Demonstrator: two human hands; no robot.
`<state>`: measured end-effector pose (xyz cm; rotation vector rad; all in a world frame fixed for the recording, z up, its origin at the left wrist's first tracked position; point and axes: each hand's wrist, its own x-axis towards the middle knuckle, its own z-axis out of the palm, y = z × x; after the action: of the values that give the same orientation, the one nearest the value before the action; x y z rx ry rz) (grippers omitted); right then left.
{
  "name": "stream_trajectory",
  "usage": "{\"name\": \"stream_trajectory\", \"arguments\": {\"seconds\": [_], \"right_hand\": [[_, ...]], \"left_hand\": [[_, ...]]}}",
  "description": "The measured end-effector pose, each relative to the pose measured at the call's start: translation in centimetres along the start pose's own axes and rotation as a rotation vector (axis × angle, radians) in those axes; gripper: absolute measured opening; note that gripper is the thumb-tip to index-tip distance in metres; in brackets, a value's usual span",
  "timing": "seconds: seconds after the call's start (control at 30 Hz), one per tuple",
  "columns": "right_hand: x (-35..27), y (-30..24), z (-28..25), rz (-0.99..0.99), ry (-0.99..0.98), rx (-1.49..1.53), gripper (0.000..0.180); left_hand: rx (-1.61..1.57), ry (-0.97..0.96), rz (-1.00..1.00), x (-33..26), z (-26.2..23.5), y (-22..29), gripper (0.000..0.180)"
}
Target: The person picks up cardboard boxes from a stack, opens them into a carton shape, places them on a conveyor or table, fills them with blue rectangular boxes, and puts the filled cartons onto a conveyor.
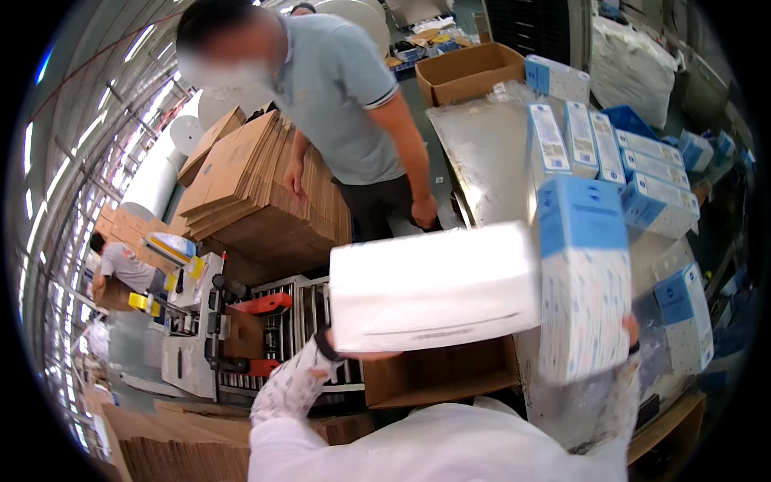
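Grips white box (434,281) underneath with left hand (357,354), blue pack (585,277) at its outer side with right hand (632,330). Has other packs (654,201) along the right edge of the table (474,149).

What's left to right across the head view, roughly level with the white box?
Co-worker in a light shirt → red machine arms → white box → held blue-and-white box → right hand → another blue-and-white box.
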<state>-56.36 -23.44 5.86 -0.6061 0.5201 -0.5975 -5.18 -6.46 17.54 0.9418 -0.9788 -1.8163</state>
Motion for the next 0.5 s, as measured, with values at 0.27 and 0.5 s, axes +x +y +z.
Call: {"name": "stream_trajectory", "arguments": {"seconds": [0.27,0.5], "right_hand": [[6.3,8.3,14.8,-0.559,-0.224,-1.171,0.077],[18.5,20.2,16.8,-0.429,-0.238,-1.690,0.091]], "left_hand": [[1.062,0.092,0.197,-0.2,-2.8,-18.7,0.052],[1.824,0.069,-0.023,6.6,1.9,-33.4,0.043]]}}
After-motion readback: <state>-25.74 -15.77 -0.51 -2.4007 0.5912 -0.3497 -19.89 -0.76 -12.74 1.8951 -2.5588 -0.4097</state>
